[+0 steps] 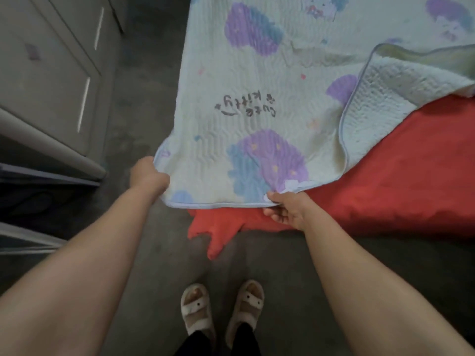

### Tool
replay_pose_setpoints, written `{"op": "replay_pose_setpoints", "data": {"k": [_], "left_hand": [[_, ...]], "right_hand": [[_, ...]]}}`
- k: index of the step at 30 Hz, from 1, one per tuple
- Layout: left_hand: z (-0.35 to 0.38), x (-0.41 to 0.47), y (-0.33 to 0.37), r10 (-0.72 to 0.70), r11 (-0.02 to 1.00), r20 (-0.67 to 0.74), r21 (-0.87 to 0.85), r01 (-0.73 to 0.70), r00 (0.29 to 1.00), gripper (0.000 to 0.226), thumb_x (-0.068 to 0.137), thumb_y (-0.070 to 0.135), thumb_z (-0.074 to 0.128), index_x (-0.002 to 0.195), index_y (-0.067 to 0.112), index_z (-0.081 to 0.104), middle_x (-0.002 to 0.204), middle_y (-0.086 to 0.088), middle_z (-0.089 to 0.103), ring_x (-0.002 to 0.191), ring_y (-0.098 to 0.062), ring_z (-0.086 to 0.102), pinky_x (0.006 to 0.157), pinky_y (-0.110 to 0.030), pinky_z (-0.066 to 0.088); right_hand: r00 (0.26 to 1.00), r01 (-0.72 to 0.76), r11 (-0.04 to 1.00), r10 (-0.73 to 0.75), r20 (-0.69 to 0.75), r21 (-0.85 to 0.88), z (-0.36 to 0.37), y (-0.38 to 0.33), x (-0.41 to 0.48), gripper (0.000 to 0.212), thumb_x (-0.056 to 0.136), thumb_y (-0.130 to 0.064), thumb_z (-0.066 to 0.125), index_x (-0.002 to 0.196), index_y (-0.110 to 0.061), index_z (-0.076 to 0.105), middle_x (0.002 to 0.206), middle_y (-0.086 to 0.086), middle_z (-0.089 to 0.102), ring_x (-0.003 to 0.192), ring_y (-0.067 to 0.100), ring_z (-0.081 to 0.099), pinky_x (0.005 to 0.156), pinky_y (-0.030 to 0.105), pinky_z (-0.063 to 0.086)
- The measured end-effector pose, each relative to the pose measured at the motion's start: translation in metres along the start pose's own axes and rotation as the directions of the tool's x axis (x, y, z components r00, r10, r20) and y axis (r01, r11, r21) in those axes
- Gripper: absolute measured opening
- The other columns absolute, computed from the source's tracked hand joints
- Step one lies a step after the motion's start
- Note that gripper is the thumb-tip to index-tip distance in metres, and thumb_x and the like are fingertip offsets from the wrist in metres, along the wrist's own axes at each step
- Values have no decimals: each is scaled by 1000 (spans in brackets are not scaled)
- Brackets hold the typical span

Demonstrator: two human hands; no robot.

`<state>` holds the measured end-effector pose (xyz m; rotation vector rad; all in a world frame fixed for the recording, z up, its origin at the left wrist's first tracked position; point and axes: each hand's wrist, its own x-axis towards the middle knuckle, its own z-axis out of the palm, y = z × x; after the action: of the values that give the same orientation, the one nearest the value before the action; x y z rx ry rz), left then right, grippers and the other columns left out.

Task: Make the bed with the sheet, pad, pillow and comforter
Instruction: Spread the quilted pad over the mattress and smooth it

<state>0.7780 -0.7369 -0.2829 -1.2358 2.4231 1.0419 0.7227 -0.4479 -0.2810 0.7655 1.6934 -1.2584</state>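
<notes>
While I watch through head camera, left hand [149, 176] clamps near-left corner of pad [257, 86], fingers curled round hem. Right hand [285, 209] pinches same near hem further right. Pad lies on red sheet [398, 176], visible length running away from me; printed lettering reads upside down. Near-right corner folded back, white underside up. Sheet corner hangs toward floor [167, 253].

Left hand [149, 174] has its fingertips hidden under the pad [257, 73]; pad runs off top and right edges; sheet [411, 176] mostly covered, cut off right; cabinet [51, 73] cut off left.
</notes>
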Motion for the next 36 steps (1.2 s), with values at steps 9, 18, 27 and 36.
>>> {"op": "replay_pose_setpoints", "data": {"k": [9, 18, 27, 36], "left_hand": [[21, -6, -27, -9, 921, 47, 391, -10, 999, 42, 77, 7, 57, 118, 8, 50, 122, -22, 55, 113, -41, 54, 88, -42, 47], [54, -35, 18, 309, 924, 164, 179, -337, 937, 61, 76, -1, 57, 134, 16, 50, 136, -11, 47, 126, -27, 45, 101, -28, 35], [79, -53, 35, 437, 825, 203, 298, -480, 876, 49, 82, 4, 53, 126, 26, 58, 132, -6, 41, 125, -26, 38, 92, -40, 45], [80, -59, 70, 496, 777, 226, 316, -544, 839, 39, 84, 4, 51, 118, 19, 62, 123, -6, 51, 118, -26, 45, 91, -37, 44]], "right_hand": [[1000, -5, 989, 5, 2, -145, 11, 7, 6, 20, 89, -30, 64, 95, -12, 60, 73, 9, 65, 56, 14, 60, 51, 22, 42], [917, 105, 976, -22, -399, 189, -35, -10, 22, 24, 87, -21, 59, 107, -8, 57, 76, 11, 64, 44, 19, 58, 44, 21, 40], [961, 11, 1000, -8, -275, 9, -39, 22, 25, 15, 94, -17, 55, 95, -1, 58, 62, 12, 60, 29, 11, 49, 34, 15, 36], [933, -2, 1000, 3, -359, 5, -86, 10, 6, 39, 87, -41, 63, 101, -5, 56, 62, 13, 62, 35, 16, 49, 37, 17, 37]]}}
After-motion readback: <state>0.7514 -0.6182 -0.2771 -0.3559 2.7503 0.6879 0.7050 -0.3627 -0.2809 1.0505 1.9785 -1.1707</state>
